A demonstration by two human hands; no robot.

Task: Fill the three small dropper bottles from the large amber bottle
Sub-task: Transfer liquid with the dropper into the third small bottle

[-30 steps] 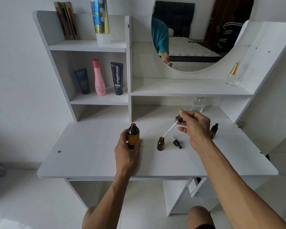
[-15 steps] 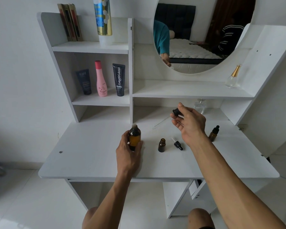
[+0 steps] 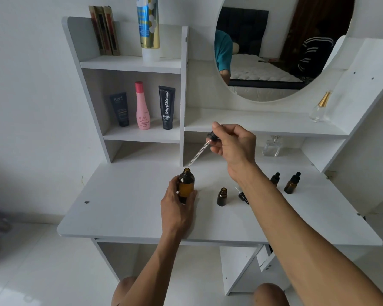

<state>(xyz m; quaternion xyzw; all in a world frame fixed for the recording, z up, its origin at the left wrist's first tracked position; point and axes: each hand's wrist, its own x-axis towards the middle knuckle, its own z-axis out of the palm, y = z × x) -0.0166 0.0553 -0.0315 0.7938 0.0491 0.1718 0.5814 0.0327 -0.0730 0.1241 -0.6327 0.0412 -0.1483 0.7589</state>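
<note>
The large amber bottle stands uncapped on the white desk, with my left hand wrapped around its lower half. My right hand pinches the black bulb of a long glass dropper; its tip hangs just above the big bottle's mouth. One small amber bottle stands open to the right of it. A small black dropper cap lies beside that, partly behind my right forearm. Two capped small dropper bottles stand further right.
A clear glass perfume bottle sits in the niche behind my right hand. The left shelves hold tubes and a pink bottle. A gold-capped flask stands on the shelf under the round mirror.
My right hand carried the long dropper from over the open small bottle leftwards and up, bringing its tip above the large bottle's mouth. My left hand kept hold of the large bottle.
</note>
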